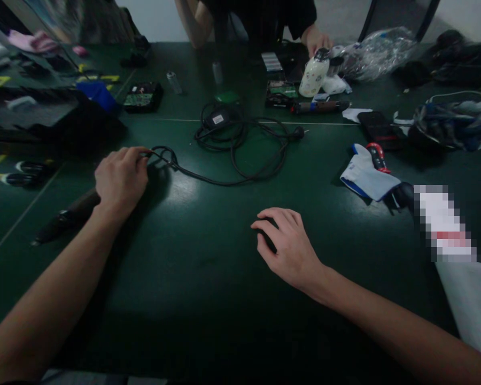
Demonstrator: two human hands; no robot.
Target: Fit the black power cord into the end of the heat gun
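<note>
My left hand (121,177) is closed over the rear part of a dark electric screwdriver (74,211), its fingertips by the spot where the black cable (208,181) comes out. The screwdriver's tip points down to the left, and its back end is hidden under the hand. From there the cable runs right across the green table (192,256) to a loose coil with a small black adapter box (220,118) and a plug (299,132). My right hand (286,246) hovers over or rests on the middle of the table, fingers bent and apart, holding nothing.
To the right lie a white and blue cloth (366,176) and a red-handled tool (377,158). At the left stands a black bin (44,117). Farther back are open circuit-board devices (142,97) and a patterned bottle (315,75), near another person's hand (316,40).
</note>
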